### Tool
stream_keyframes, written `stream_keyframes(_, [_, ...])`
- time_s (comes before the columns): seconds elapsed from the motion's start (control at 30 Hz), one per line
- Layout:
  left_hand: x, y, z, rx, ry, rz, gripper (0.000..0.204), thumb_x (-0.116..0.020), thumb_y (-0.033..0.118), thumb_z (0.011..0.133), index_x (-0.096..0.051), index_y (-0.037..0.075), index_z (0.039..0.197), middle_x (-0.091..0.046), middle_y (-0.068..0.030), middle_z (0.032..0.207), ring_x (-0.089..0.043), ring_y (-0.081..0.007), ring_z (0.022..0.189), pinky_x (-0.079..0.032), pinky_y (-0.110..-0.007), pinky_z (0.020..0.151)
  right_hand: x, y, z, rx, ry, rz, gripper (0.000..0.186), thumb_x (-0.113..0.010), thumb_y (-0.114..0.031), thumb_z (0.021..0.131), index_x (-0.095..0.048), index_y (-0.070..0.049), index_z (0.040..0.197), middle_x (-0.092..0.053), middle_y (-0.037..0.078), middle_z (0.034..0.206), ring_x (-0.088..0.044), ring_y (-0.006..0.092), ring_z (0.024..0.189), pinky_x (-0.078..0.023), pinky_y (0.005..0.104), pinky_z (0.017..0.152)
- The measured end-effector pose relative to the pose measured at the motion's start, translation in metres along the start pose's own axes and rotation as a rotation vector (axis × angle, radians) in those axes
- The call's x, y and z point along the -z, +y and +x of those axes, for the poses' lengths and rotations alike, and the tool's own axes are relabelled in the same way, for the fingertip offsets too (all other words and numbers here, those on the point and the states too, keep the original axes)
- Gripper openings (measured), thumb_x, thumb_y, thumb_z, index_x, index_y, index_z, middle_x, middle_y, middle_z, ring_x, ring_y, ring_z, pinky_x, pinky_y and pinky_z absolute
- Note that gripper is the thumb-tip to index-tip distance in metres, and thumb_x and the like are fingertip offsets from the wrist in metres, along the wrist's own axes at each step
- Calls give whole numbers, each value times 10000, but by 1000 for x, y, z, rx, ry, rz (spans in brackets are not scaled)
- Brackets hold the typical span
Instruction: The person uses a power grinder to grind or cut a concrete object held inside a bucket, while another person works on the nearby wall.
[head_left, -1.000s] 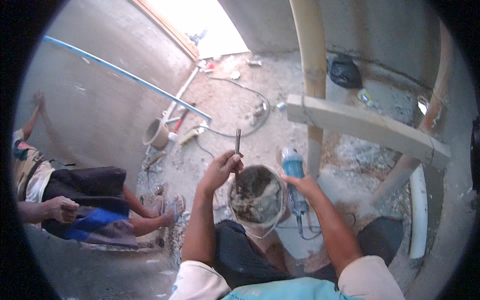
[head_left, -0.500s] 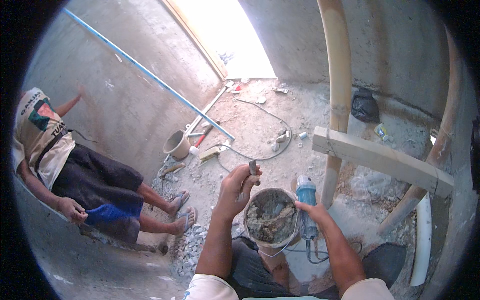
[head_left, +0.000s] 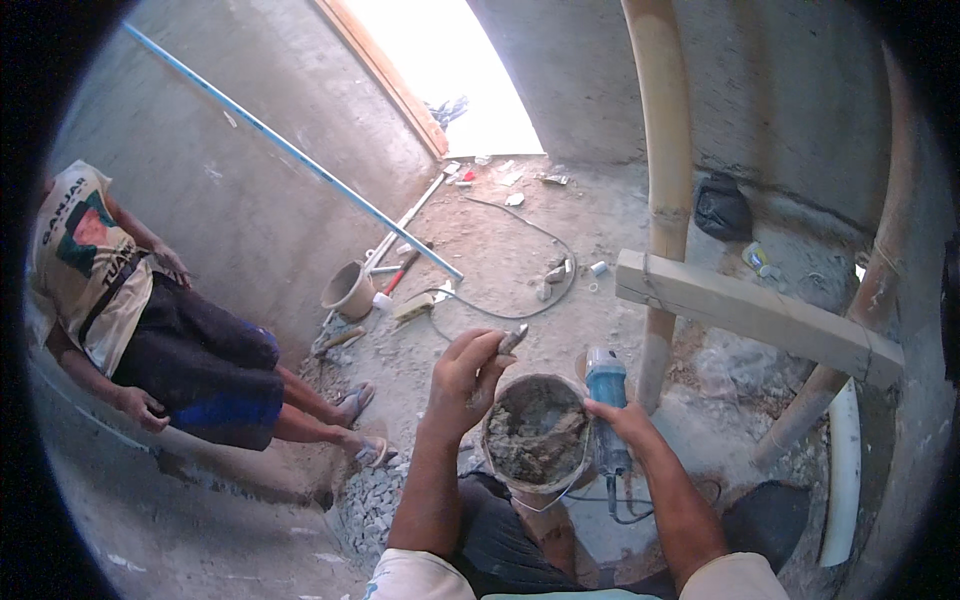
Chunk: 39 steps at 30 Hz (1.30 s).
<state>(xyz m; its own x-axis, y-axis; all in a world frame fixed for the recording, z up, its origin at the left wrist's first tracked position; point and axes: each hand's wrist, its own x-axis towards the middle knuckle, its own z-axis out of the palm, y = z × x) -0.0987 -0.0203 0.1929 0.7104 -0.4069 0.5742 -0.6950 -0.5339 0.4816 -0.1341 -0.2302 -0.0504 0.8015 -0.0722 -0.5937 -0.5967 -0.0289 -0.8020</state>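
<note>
Left hand [head_left: 468, 378] grips a chisel [head_left: 512, 339] above the mortar bucket [head_left: 536, 432] on the lap; right hand [head_left: 618, 420] clasps the blue grinder [head_left: 606, 400]. Risk: bucket tips, unsupported.

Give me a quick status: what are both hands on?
Left hand gripping a metal chisel. Right hand on blue grinder. Bucket of mortar between them.
</note>
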Motion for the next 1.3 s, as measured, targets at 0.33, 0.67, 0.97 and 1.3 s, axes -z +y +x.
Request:
stream_keyframes(0.33, [-35,-90,-26,673,-351,-155,395,-457,357,994,-632,3,998,-556,-29,714,-529,-117,680,-445,-274,636,-2,-14,-8,21,-20,77,680,-812,-462,673,-640,9,1132,-639,144,1108,-605,229,1022,-446,335,900])
stream_keyframes(0.67, [-92,-143,-70,829,-761,-185,372,-495,342,983,-625,4,902,-559,-7,768,-498,-117,699,-420,-298,601,6,-19,-16,-15,-52,107,816,-806,-541,624,-631,120,1070,-631,247,1098,-629,296,1020,-467,353,890])
stream_keyframes(0.97, [-109,-150,-79,855,-919,-123,370,-506,356,980,-622,17,889,-514,-1,708,-473,-127,641,-398,-309,564,4,-16,-14,-36,-34,110,534,-788,-429,723,-680,22,988,-670,110,898,-639,186,759,-499,316,710])
stream_keyframes(1.3, [-112,-146,-78,993,-921,-164,356,-485,371,985,-617,54,893,-488,0,682,-447,-129,595,-375,-310,511,-4,-15,-13,-55,-62,76,656,-812,-455,677,-658,57,1059,-654,173,1015,-635,227,900,-478,338,820])
